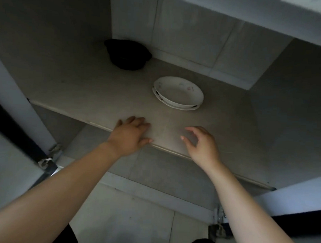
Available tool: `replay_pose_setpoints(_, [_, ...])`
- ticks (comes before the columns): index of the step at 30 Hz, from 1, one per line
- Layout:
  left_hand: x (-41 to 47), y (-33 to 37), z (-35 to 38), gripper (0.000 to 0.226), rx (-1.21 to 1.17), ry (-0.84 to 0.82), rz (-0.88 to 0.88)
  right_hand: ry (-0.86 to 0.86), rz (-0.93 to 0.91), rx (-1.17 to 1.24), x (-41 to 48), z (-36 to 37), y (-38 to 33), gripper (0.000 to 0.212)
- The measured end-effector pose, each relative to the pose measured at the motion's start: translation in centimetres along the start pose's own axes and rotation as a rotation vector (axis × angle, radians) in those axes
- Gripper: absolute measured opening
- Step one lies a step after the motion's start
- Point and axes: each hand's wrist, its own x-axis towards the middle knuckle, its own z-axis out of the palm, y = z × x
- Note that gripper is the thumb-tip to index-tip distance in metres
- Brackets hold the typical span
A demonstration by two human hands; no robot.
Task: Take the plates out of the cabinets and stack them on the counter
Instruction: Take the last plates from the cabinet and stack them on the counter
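A small stack of white plates [178,93], the top one with faint flower marks, sits on the cabinet shelf [95,93] toward the right. My left hand [131,135] lies flat on the shelf's front edge, fingers spread and holding nothing. My right hand [200,143] hovers just above the front edge, fingers apart and curled, empty. Both hands are nearer to me than the plates and do not touch them.
A black bowl-like dish [128,54] stands at the back of the shelf by the tiled wall. An open cabinet door [20,102] stands at the left with hinges [51,154] below. Another hinge [219,218] is at the lower right. Below the shelf is a tiled compartment floor [134,220].
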Motion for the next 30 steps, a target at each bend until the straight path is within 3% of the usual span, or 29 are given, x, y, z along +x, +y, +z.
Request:
replay_pose_setpoints(6, [0.8,-0.4,0.0,0.065,0.052,0.013,0.018,0.099,0.013,-0.008,2.6,1.2,0.8,0.034])
replay_pose_setpoints(11, [1.0,-1.0,0.2,0.094,0.062,0.046,0.025,0.202,-0.096,-0.075,4.9,1.1,1.8,0.037])
replay_pose_setpoints(17, [1.0,-1.1,1.0,0.092,0.073,0.087,0.033,0.187,-0.232,-0.180,8.9,1.6,2.8,0.042])
replay_pose_setpoints(24, [0.9,-1.2,1.4,0.092,0.044,0.088,0.031,0.113,-0.295,-0.223,11.0,2.9,2.5,0.029])
replay_pose_setpoints(30, [1.0,-1.3,1.5,0.095,0.015,0.077,0.021,0.170,-0.335,-0.249,11.1,3.2,2.5,0.021])
